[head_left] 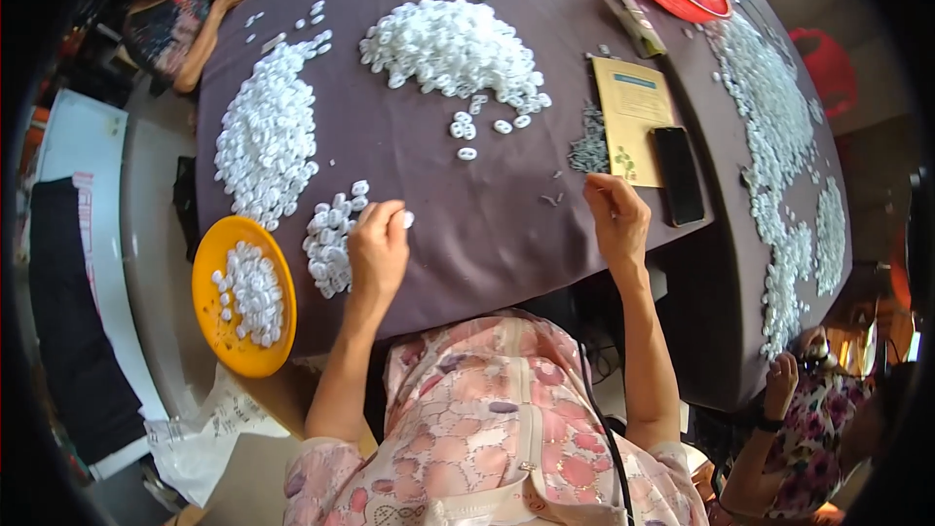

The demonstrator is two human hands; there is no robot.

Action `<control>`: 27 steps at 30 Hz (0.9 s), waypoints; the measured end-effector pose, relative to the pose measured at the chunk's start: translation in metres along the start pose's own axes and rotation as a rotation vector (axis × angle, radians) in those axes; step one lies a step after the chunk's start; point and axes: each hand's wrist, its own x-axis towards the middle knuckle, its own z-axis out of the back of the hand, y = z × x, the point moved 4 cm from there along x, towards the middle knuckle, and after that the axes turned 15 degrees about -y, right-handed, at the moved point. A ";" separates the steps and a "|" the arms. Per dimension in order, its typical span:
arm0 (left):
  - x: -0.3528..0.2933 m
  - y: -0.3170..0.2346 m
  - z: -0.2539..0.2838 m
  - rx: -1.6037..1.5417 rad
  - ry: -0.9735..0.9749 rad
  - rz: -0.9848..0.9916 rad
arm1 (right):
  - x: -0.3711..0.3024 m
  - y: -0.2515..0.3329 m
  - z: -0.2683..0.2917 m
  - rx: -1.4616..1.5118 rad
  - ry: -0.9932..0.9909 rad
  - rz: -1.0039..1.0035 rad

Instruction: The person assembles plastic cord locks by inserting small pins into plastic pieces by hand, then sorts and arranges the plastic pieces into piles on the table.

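Left of the frame's centre, the left hand pinched a small white oval plastic-looking piece between thumb and fingertips. Right of centre, the right hand was curled nearly closed just below a heap of thin dark-grey bits; whether it gripped one could not be told. The piece seemed light, stiff and slightly slippery, probably best held by opposite edges.

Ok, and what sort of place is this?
Probably a small handwork workshop: heaps of small white pieces on a cloth-covered table, a yellow plate holding more, and other people nearby.
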 end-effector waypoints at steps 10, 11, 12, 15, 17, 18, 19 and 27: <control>0.008 0.007 0.009 0.230 0.060 -0.008 | -0.008 -0.024 0.002 -0.063 0.139 0.044; 0.007 0.003 0.008 0.236 0.055 -0.007 | -0.007 -0.019 -0.004 -0.056 0.142 0.047; 0.006 -0.003 0.006 0.195 0.032 0.004 | -0.005 -0.009 -0.009 -0.096 0.164 0.149; 0.000 -0.017 -0.007 0.073 0.056 0.048 | -0.002 -0.001 -0.021 -0.172 0.215 0.277; -0.005 -0.027 -0.020 0.033 0.064 -0.003 | -0.003 -0.007 -0.025 -0.257 0.291 0.261; -0.008 -0.031 -0.027 -0.014 0.074 -0.010 | -0.002 -0.006 -0.024 -0.257 0.311 0.263; -0.010 -0.036 -0.033 -0.061 0.084 -0.017 | -0.003 -0.003 -0.026 -0.245 0.316 0.275; -0.022 -0.086 -0.083 -0.254 0.168 -0.102 | -0.008 -0.007 -0.022 -0.222 0.237 0.239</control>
